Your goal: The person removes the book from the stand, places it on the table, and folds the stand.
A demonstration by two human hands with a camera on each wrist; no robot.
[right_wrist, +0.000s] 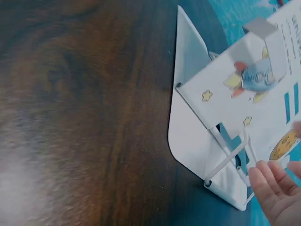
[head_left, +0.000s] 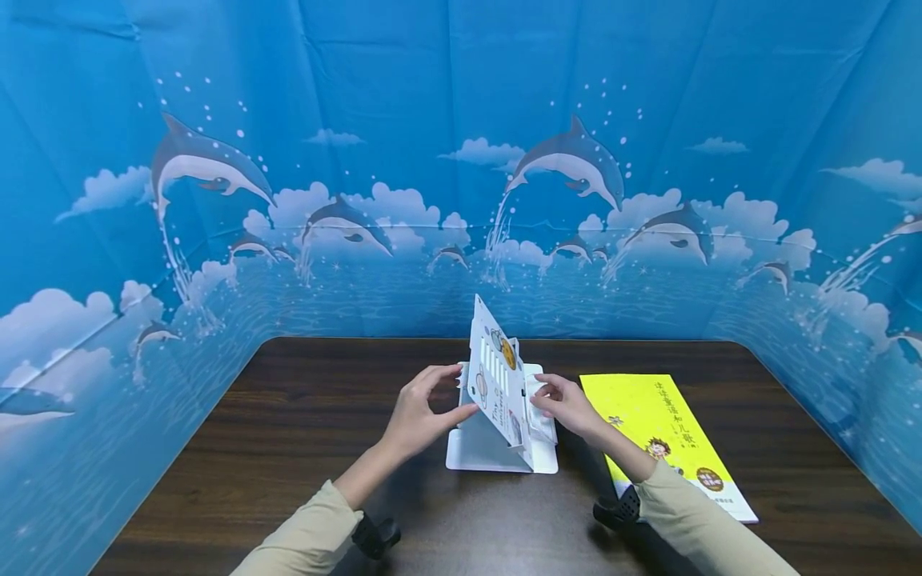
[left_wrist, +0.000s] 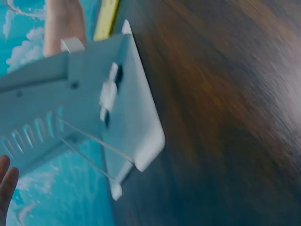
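A white book stand (head_left: 497, 384) with cartoon prints and slots stands on the table, its panel tilted up from a flat base (head_left: 483, 452). My left hand (head_left: 425, 404) is at its left side, thumb and fingers spread with the tips at the panel's edge. In the left wrist view only the fingertips (left_wrist: 8, 181) show, beside the stand's plain back (left_wrist: 84, 94). On the other side is my right hand (head_left: 565, 404), fingers fairly straight. Its fingertips (right_wrist: 263, 176) are right by the thin wire support (right_wrist: 228, 160) in the right wrist view.
A yellow book (head_left: 663, 440) with a white lower edge lies right of the stand, partly under my right forearm. The dark wood table (head_left: 288, 448) ends at a blue dolphin-print curtain (head_left: 432, 160) behind and at both sides.
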